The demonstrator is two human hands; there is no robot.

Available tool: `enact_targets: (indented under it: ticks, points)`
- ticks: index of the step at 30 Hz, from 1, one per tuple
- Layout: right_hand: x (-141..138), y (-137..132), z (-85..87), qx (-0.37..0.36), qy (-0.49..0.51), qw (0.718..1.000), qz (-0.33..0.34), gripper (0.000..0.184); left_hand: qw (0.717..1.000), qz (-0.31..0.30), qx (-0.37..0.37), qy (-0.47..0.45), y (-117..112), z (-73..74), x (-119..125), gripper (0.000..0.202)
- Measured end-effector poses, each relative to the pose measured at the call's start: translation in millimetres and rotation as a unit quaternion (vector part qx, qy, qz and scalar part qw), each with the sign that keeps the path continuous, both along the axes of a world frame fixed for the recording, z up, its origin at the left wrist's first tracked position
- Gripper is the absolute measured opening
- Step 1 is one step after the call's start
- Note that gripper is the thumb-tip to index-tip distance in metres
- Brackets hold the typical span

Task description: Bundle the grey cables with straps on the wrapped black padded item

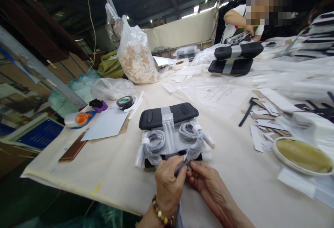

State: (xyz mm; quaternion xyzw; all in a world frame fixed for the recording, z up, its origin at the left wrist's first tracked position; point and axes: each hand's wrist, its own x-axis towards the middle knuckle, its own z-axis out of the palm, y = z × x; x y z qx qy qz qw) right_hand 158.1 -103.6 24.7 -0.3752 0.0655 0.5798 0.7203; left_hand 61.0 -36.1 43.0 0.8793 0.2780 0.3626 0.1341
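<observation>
In the head view, your left hand (169, 186), a beaded bracelet (161, 210) at its wrist, and your right hand (206, 182) pinch narrowly together on a loose end of grey strap (184, 160) at the near side of the cloth-covered counter (104, 176). The strap leads directly away from you into two grey coils (156, 141) bound with white paper bands (197, 128). They lie against a black padded shoulder pad (168, 115) crossed by a clear plastic band (167, 111). The pad's long axis runs crosswise, left to right, rising slightly to the right, just beyond your hands, and neither hand is clearly nearer. Left of the bundle lie a roll of black tape (125, 103), an orange-capped bottle (79, 119) and a white card (105, 123). To the right, paper slips (266, 125) scatter near an oval tray (302, 155). Printed sheets (214, 96) lie farther out. Beyond them sit two more black pads (236, 59), not far from a co-worker's hand (247, 30).
</observation>
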Motion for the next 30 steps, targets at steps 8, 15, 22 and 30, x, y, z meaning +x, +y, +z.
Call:
enact_targets:
  ticks: [8,15,22,30]
  points:
    - [1.0,4.7,-3.0,-0.006,0.001,1.0,-0.006,0.036,0.999,-0.043,0.011,0.004,0.3,3.1,0.2,0.018]
    - [4.0,6.4,-3.9,-0.008,0.016,1.0,-0.001,0.034,0.998,-0.049,0.022,0.03,0.1,0.3,0.6,0.021]
    - [7.3,2.3,-3.7,0.005,0.011,1.0,0.015,0.036,0.997,-0.054,0.043,0.018,1.6,-3.7,0.3,0.02]
    - [9.2,4.6,-5.6,0.006,0.009,1.0,0.023,0.037,0.996,-0.065,0.066,0.007,1.6,-5.7,-0.4,0.02]
